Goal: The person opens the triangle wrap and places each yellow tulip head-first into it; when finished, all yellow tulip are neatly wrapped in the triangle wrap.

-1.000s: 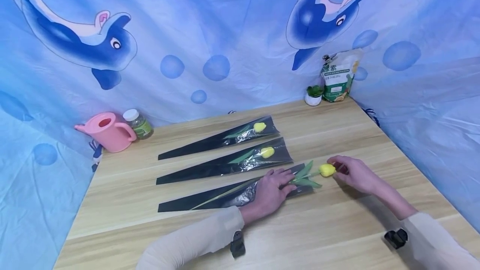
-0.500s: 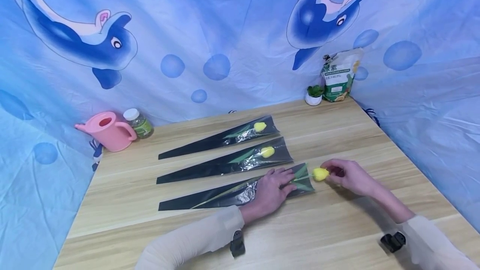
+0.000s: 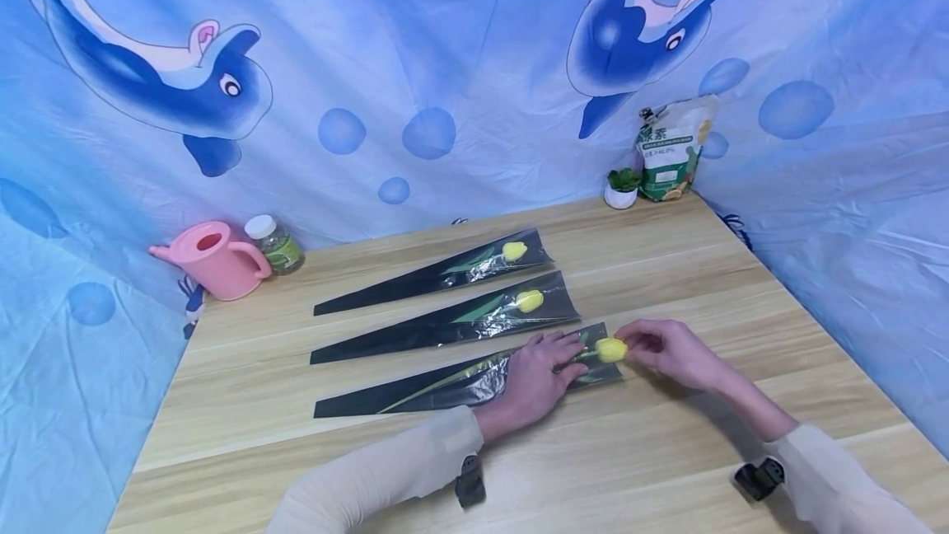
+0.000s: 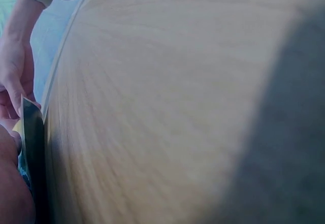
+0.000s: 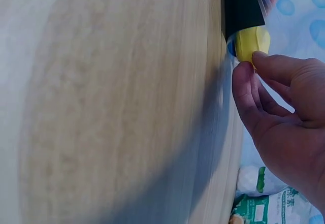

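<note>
In the head view, my right hand [image 3: 670, 353] pinches the yellow head of an artificial tulip [image 3: 611, 350] between thumb and fingers. The tulip's head lies at the wide mouth of the nearest black flower sleeve [image 3: 363, 403], its stem running inside under the clear front. My left hand [image 3: 537, 377] rests on that sleeve with its fingers spread, covering part of stem and leaves. The right wrist view shows thumb and fingertips at the tip of the bloom [image 5: 252, 42], right by the sleeve's edge [image 5: 244, 8].
Two more sleeves, each with a yellow tulip [image 3: 529, 301] inside, lie behind on the wooden table [image 3: 593, 468]. At the back left stand a pink watering can [image 3: 222, 266] and a lidded jar [image 3: 276, 245]. A potted plant [image 3: 621, 189] and a green-white bag [image 3: 670, 155] stand back right.
My right hand has moved left, pushing the tulip deeper into the nearest sleeve. Its leaves, which stuck out of the mouth, are now inside. The left hand has stayed in place.
</note>
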`<state>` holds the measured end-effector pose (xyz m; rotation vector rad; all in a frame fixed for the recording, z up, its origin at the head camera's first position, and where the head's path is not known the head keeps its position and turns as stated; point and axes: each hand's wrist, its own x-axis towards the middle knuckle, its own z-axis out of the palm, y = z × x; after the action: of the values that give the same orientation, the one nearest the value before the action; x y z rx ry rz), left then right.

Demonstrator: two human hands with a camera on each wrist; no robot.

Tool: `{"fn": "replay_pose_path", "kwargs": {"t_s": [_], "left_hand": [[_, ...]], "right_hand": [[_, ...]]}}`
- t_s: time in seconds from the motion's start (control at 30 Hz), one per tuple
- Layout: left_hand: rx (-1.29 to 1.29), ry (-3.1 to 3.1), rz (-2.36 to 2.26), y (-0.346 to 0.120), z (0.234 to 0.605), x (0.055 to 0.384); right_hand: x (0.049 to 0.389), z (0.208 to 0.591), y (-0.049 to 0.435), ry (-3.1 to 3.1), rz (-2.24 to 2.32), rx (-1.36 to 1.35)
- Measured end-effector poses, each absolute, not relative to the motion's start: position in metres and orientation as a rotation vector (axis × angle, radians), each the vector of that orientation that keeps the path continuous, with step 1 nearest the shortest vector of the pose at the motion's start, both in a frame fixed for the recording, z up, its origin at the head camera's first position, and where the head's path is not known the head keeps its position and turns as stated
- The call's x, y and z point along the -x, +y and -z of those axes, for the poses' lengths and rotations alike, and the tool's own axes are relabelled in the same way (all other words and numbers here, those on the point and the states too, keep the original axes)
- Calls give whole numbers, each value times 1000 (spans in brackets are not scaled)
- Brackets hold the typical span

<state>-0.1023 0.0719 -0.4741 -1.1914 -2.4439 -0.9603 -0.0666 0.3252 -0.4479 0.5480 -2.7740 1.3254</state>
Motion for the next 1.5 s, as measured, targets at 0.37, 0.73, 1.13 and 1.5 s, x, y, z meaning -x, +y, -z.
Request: {"fn": "replay_pose_path", "kwargs": {"t_s": [0.37, 0.73, 1.13, 1.5], "left_hand": [[1176, -2464, 955, 75, 474, 102], [1184, -2459, 979, 77, 475, 102], [1197, -2447, 963, 77, 473, 102], [1259, -2484, 865, 68, 463, 101]], "right_hand": [[68, 446, 320, -2826, -1544, -448], [70, 450, 319, -2721, -2031, -453], [72, 446, 317, -2700, -2203, -390], [65, 442, 333, -2665, -2108, -367]]}}
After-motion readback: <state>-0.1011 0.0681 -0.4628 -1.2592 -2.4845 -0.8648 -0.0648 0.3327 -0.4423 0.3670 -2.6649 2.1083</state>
